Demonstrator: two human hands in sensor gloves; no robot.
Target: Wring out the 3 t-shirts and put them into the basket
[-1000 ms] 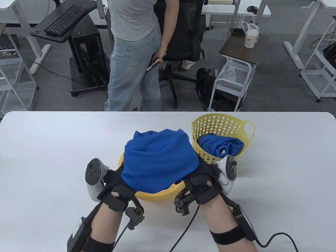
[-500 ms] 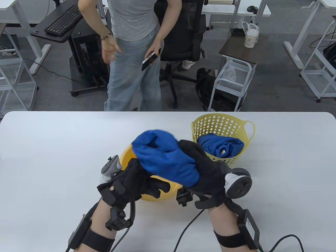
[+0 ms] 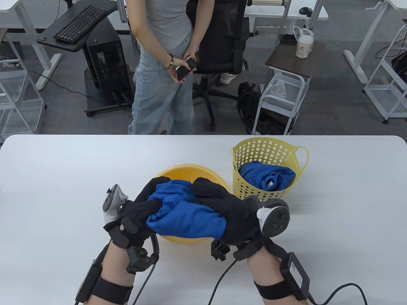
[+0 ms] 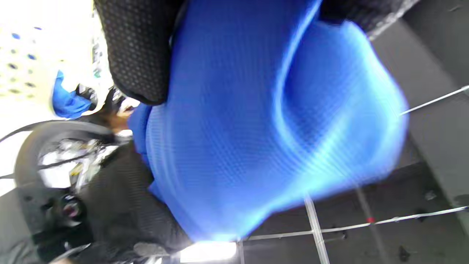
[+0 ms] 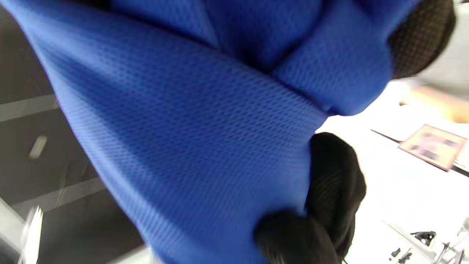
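From my remote station, I see both gloved hands clamped around a bunched blue t-shirt (image 3: pixel 186 216) held above a yellow basin (image 3: pixel 190 171) at table centre. My left hand (image 3: pixel 140 209) curls round its 9 o'clock end, my right hand (image 3: pixel 229 206) round its 3 o'clock end. A second blue t-shirt (image 3: pixel 267 178) lies inside the perforated yellow basket (image 3: pixel 270 149), at 2 o'clock from the basin.
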